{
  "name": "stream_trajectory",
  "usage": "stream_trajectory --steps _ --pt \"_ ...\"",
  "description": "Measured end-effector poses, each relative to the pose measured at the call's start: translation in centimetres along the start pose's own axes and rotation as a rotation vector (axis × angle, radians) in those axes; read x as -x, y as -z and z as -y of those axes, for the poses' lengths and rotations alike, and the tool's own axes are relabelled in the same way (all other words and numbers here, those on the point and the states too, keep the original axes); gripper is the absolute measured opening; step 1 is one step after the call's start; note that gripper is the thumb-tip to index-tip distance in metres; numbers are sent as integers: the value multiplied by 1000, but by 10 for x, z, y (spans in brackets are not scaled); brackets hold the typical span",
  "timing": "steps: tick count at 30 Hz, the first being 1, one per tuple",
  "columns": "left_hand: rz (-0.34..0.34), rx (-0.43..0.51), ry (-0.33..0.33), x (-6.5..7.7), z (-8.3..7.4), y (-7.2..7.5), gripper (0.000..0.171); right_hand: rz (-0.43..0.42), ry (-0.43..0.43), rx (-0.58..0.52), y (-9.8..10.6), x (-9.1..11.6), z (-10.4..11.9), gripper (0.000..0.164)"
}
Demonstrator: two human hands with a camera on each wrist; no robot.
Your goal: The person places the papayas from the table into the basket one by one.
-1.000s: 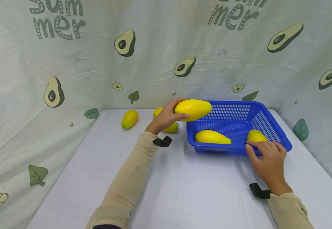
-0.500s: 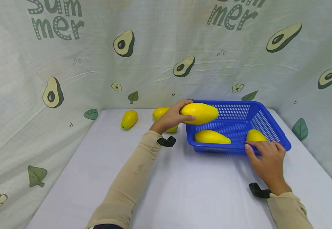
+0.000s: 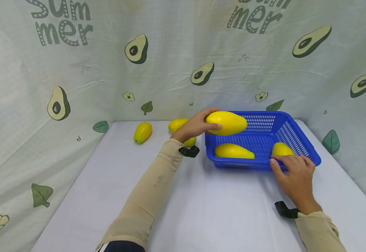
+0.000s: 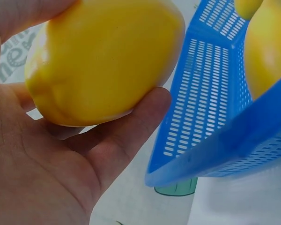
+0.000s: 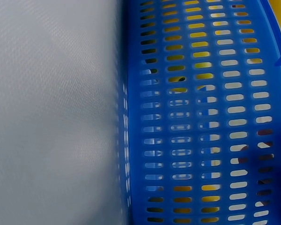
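Note:
My left hand (image 3: 197, 125) grips a large yellow papaya (image 3: 228, 123) by one end, above the left side of the blue basket (image 3: 246, 161). In the left wrist view the fingers and thumb wrap the held papaya (image 4: 107, 61), apart from the basket rim (image 4: 243, 133). My right hand (image 3: 297, 180) holds the basket's front rim near its right corner. Inside the basket lie one papaya (image 3: 234, 151) at front left and another papaya (image 3: 282, 149) at front right. The right wrist view shows mostly the slotted basket wall (image 5: 136, 140).
A papaya (image 3: 143, 132) lies at the back left of the white table (image 3: 220, 210). Behind my left wrist are a papaya (image 3: 177, 123) and another yellow papaya (image 3: 190, 141), partly hidden. A printed cloth (image 3: 170, 42) hangs behind the table.
My left hand has carried the papaya rightward, from the basket's left edge to over its left part. My right hand stays on the front rim, and the basket has not moved.

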State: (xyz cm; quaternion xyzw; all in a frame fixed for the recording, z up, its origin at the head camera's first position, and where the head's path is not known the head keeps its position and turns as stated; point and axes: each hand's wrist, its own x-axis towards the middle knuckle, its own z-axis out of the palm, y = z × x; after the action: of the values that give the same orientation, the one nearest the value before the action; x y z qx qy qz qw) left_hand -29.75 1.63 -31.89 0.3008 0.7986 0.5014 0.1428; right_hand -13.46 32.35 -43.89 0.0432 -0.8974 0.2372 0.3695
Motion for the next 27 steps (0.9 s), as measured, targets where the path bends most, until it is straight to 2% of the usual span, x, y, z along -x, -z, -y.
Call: stream_trajectory --steps 4,8,17,27 --pt "0 37 -5 -5 -5 -2 71 -6 8 2 0 -1 1 26" --pt "-35 84 24 -10 -10 -8 74 -9 12 1 1 -1 1 26" --pt "-86 107 63 -19 -22 -22 73 -8 9 2 2 1 -1 26" --pt "-114 100 118 -29 -24 -27 69 -7 16 -2 1 1 -1 25"
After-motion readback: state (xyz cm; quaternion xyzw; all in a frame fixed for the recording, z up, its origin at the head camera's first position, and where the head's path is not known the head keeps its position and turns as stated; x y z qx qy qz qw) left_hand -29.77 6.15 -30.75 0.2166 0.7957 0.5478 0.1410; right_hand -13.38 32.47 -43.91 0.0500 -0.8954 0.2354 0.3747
